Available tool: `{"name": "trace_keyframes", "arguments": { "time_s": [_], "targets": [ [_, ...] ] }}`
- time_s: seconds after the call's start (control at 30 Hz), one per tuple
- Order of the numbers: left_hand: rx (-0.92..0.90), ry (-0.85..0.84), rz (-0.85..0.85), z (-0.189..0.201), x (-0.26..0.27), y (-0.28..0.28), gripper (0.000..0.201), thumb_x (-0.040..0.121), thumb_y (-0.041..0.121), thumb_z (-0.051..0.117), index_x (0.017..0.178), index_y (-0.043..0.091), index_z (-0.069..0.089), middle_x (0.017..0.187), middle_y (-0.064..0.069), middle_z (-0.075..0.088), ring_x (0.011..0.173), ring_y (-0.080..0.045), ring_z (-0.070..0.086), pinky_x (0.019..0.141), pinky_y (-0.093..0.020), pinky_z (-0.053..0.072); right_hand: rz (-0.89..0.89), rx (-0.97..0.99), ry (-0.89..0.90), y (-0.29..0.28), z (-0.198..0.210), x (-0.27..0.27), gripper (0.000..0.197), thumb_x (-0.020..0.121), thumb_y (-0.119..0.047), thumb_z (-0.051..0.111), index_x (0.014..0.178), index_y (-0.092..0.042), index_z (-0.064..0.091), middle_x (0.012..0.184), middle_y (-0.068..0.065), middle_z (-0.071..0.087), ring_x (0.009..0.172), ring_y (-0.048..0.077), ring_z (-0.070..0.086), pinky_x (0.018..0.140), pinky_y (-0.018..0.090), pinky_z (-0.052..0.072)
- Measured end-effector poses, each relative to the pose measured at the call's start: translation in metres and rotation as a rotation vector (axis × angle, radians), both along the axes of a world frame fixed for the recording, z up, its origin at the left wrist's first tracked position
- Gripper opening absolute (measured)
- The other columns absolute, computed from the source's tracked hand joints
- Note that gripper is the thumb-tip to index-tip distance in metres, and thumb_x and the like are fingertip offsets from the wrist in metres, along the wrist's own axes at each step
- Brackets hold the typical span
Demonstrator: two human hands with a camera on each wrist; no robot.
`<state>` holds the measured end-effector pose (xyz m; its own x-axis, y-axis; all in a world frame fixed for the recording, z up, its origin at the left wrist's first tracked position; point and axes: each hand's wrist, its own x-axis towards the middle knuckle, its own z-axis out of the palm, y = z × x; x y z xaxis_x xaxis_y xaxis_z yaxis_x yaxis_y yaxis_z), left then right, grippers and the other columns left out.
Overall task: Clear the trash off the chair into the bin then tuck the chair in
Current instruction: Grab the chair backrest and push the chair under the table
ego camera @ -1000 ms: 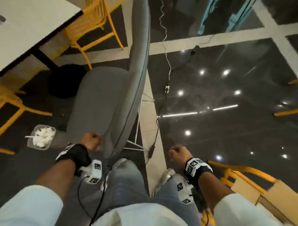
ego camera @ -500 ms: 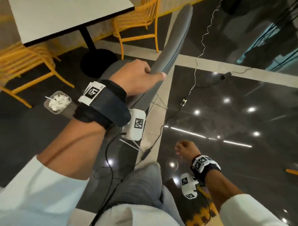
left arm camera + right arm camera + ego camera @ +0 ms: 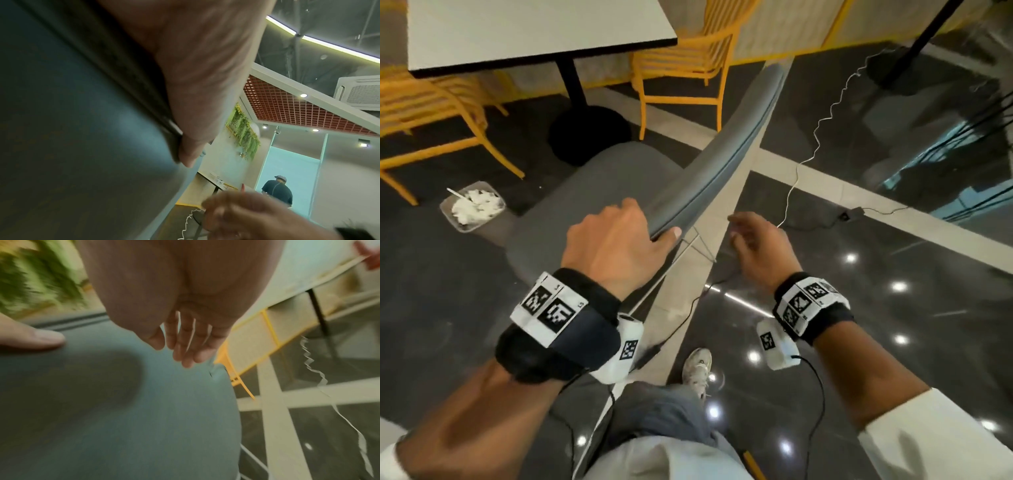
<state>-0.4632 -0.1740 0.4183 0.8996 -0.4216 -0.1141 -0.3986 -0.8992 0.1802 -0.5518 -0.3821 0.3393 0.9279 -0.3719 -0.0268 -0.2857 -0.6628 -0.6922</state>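
Shiny dark floor (image 3: pixel 893 342) fills the room. At left, a bin (image 3: pixel 472 207) of white trash sits beside the grey chair (image 3: pixel 599 185). One left hand (image 3: pixel 613 246) grips the chair's back edge. Beside it, the right hand (image 3: pixel 756 250) hovers, fingers loose, holding nothing.
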Motion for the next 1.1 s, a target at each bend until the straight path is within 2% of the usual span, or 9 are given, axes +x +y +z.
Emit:
{"name": "trace_keyframes", "arguments": {
  "time_s": [0.13,0.27,0.37,0.43,0.5,0.6,0.73,0.87,1.1],
  "targets": [
    [0.082,0.062,0.075,0.003,0.009,-0.018,0.071,0.075,0.087,0.033,0.085,0.020,0.050,0.074,-0.002,0.052,0.069,-0.029,0.052,0.064,-0.035,0.041,0.150,-0.229,-0.176,-0.045,0.037,0.041,0.038,0.098,-0.025,0.054,0.134,-0.014,0.056,0.126,0.004,0.055,0.103,0.008,0.055,0.091,0.023,0.047],
    [0.081,0.117,0.123,0.004,0.010,-0.019,0.073,0.071,0.091,0.029,0.087,0.024,0.051,0.082,-0.003,0.060,0.071,-0.028,0.055,0.064,-0.035,0.043,0.229,-0.417,-0.349,-0.087,0.056,0.086,0.042,0.098,-0.033,0.055,0.132,-0.008,0.057,0.131,0.013,0.052,0.120,0.023,0.053,0.103,0.035,0.046],
    [0.065,0.080,0.112,0.006,0.008,-0.018,0.072,0.073,0.090,0.028,0.086,0.023,0.050,0.086,-0.005,0.066,0.071,-0.028,0.057,0.062,-0.034,0.039,0.313,-0.523,-0.337,-0.109,0.070,0.124,0.040,0.100,-0.039,0.048,0.128,-0.015,0.063,0.133,0.009,0.056,0.121,0.025,0.053,0.101,0.041,0.041],
    [0.055,0.065,0.115,0.008,0.008,-0.019,0.076,0.072,0.093,0.022,0.083,0.023,0.051,0.081,-0.002,0.067,0.067,-0.026,0.057,0.060,-0.033,0.038,0.423,-0.559,-0.320,-0.119,0.077,0.150,0.037,0.103,-0.040,0.042,0.116,-0.018,0.069,0.123,0.004,0.064,0.113,0.025,0.058,0.098,0.041,0.039],
    [0.047,0.083,0.149,0.009,0.008,-0.020,0.083,0.070,0.095,0.010,0.080,0.024,0.052,0.078,-0.001,0.066,0.070,-0.026,0.063,0.062,-0.035,0.043,0.548,-0.552,-0.315,-0.122,0.080,0.176,0.042,0.106,-0.038,0.038,0.094,-0.015,0.071,0.098,0.003,0.068,0.089,0.024,0.062,0.087,0.045,0.047],
    [0.039,0.096,0.229,0.012,0.009,-0.025,0.086,0.074,0.090,-0.002,0.074,0.023,0.052,0.073,-0.001,0.064,0.069,-0.027,0.063,0.069,-0.039,0.052,0.633,-0.547,-0.278,-0.121,0.072,0.198,0.056,0.106,-0.045,0.032,0.071,-0.014,0.063,0.067,-0.001,0.057,0.061,0.020,0.051,0.070,0.044,0.047],
    [0.123,0.071,0.340,0.016,0.008,-0.032,0.083,0.080,0.086,0.002,0.073,0.022,0.055,0.068,-0.001,0.064,0.066,-0.029,0.064,0.065,-0.036,0.050,0.606,-0.627,-0.315,-0.126,0.057,0.198,0.066,0.102,-0.049,0.022,0.072,-0.018,0.071,0.066,0.000,0.066,0.065,0.025,0.060,0.082,0.038,0.044],
    [0.155,0.048,0.475,0.017,0.010,-0.042,0.080,0.084,0.081,0.006,0.068,0.023,0.058,0.059,-0.001,0.057,0.064,-0.031,0.061,0.065,-0.036,0.049,0.571,-0.624,-0.368,-0.130,0.051,0.206,0.062,0.100,-0.043,0.027,0.068,-0.016,0.072,0.063,0.004,0.067,0.063,0.031,0.061,0.074,0.038,0.042],
    [0.141,-0.060,0.709,0.008,0.001,-0.060,0.055,0.089,0.055,0.035,0.064,0.016,0.064,0.053,-0.009,0.057,0.053,-0.035,0.055,0.056,-0.030,0.034,0.552,-0.617,-0.388,-0.127,0.046,0.208,0.058,0.098,-0.040,0.031,0.069,-0.014,0.074,0.066,0.008,0.070,0.066,0.034,0.062,0.078,0.042,0.044]
  ]
}}
